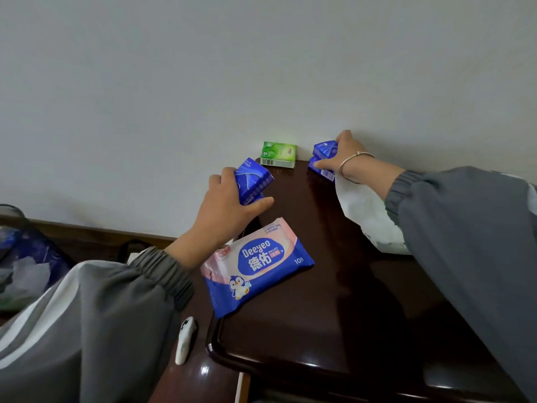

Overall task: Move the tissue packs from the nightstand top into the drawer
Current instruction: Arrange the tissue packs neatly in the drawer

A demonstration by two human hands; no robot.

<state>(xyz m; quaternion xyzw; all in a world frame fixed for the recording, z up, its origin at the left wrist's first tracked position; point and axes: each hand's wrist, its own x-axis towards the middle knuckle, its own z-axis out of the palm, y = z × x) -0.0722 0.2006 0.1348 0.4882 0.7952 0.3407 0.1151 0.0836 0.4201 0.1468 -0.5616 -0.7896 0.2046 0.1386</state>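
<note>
My left hand (229, 205) grips a blue tissue pack (253, 179), tilted, at the left edge of the dark wooden nightstand top (334, 286). My right hand (347, 157) is closed on two stacked blue tissue packs (323, 157) at the back right, next to the wall. A green tissue pack (278, 155) stands between them against the wall. A pink and blue wet-wipe pack (257, 267) with a penguin lies flat near my left wrist. The drawer is not clearly in view.
A white crumpled bag (366, 216) lies under my right forearm on the nightstand. A small white remote-like object (184, 340) rests on a lower glossy surface to the left. A dark bin with a blue bag (26, 257) stands at far left.
</note>
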